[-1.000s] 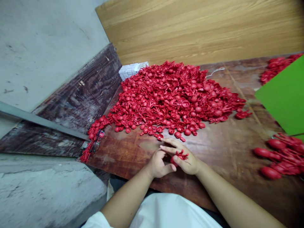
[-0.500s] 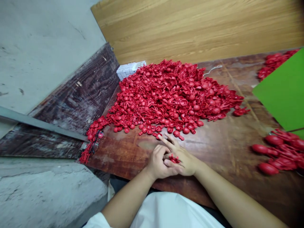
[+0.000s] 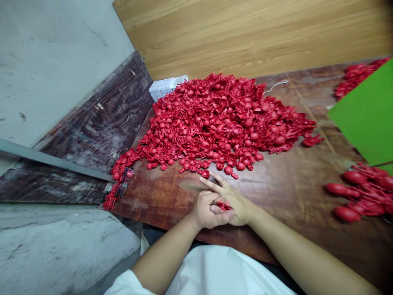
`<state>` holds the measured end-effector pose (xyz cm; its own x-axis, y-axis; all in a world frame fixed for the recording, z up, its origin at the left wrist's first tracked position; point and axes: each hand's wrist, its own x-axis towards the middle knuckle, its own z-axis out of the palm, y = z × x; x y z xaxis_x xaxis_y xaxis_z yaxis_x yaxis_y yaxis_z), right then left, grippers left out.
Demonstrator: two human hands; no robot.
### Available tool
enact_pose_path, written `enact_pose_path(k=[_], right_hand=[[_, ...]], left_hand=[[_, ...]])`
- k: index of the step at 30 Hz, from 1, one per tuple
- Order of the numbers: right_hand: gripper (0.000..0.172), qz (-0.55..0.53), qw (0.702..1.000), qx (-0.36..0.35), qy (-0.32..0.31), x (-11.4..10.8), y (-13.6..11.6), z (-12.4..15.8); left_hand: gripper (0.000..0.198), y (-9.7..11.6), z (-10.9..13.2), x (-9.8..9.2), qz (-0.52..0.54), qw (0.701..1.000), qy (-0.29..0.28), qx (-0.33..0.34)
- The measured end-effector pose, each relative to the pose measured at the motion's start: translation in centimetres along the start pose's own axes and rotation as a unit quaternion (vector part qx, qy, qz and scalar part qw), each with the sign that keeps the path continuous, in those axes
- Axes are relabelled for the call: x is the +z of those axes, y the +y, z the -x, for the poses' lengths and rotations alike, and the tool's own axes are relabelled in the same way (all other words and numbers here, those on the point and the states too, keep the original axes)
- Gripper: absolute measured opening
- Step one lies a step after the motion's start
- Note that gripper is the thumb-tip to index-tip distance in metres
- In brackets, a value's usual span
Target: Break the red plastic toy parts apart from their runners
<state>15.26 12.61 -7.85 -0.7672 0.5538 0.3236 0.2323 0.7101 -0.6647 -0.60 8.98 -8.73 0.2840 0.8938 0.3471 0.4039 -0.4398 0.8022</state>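
My left hand point(image 3: 208, 211) and my right hand point(image 3: 231, 200) meet over the table's near edge, in front of a big heap of red plastic pieces point(image 3: 215, 123). Between them is a small red spiky piece point(image 3: 224, 205), pressed by my left thumb against my right hand. My left fingers are curled and partly hidden behind the thumb. Two fingers of my right hand stretch out toward the loose red pieces at the heap's front; its other fingers are hidden by my left hand.
White stacked blocks point(image 3: 166, 87) stand behind the heap. Glasses point(image 3: 123, 184) lie by red pieces at the left edge. A green board point(image 3: 367, 112) and a cluster of red pieces point(image 3: 365, 192) are on the right. A white string point(image 3: 275, 86) lies behind.
My right hand's outstretched fingers have shifted slightly left and spread toward the left. Both hands still meet around the small red piece. The view has tilted a little.
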Motion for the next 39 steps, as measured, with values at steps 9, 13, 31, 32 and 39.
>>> enact_pose_path(k=[9, 13, 31, 32, 39], right_hand=[[0.026, 0.028, 0.999, -0.011, 0.016, 0.5, -0.3, -0.2], [0.024, 0.028, 0.999, -0.008, 0.019, 0.2, -0.4, -0.4], [0.09, -0.123, 0.991, -0.03, 0.041, 0.3, 1.5, -0.1], [0.093, -0.117, 0.992, -0.032, 0.035, 0.3, 1.5, -0.1], [0.066, -0.054, 0.998, -0.017, 0.027, 0.0, 0.7, 0.0]], left_hand=[[0.037, 0.2, 0.1, -0.3, 0.044, 0.999, 0.011, 0.0], [0.038, 0.3, 0.1, -0.5, 0.036, 0.999, 0.008, -0.01], [0.068, -1.1, 0.1, -0.8, 0.056, 0.992, -0.092, -0.064], [0.065, -1.0, 0.2, -0.8, 0.05, 0.992, -0.092, -0.07], [0.05, -0.7, 0.1, -1.0, 0.048, 0.992, -0.098, -0.066]])
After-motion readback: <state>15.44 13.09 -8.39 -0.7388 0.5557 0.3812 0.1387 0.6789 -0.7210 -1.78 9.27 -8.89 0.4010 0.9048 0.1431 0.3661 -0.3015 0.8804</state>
